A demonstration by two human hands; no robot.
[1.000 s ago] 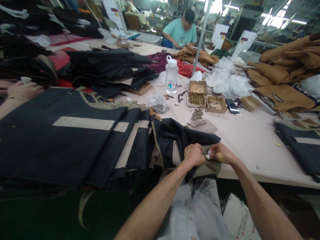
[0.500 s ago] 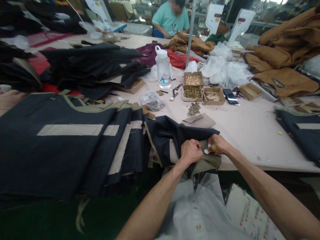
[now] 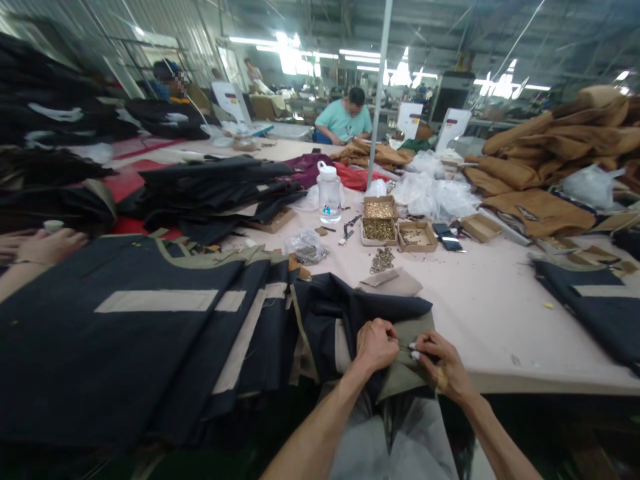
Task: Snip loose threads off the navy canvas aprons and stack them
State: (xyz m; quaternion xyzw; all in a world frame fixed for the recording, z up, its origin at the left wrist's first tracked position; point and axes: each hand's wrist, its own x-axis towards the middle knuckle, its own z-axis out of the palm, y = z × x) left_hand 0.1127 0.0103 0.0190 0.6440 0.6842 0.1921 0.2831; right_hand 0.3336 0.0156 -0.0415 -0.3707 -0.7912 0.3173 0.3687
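A dark navy fabric piece with an olive-green side (image 3: 407, 373) lies over the table's front edge, above my lap. My left hand (image 3: 377, 343) is closed on a fold of it, fingertips curled in. My right hand (image 3: 443, 363), with white wraps on its fingertips, pinches close to the olive cloth, just right of my left hand. Whatever is between those fingers is too small to make out. A folded beige cloth (image 3: 393, 281) lies just behind the fabric piece.
Layered navy pieces (image 3: 165, 347) hang over the edge at left, near another person's hands (image 3: 47, 247). Boxes of small metal parts (image 3: 379, 230), loose metal rings (image 3: 382, 260), a water bottle (image 3: 329, 197) and a phone (image 3: 448, 237) stand beyond. Brown cloth (image 3: 540, 200) is piled at right.
The camera has tilted up, so everything sits lower in view. My right hand has turned, its fingers more extended towards the olive cloth. My left hand keeps its grip.
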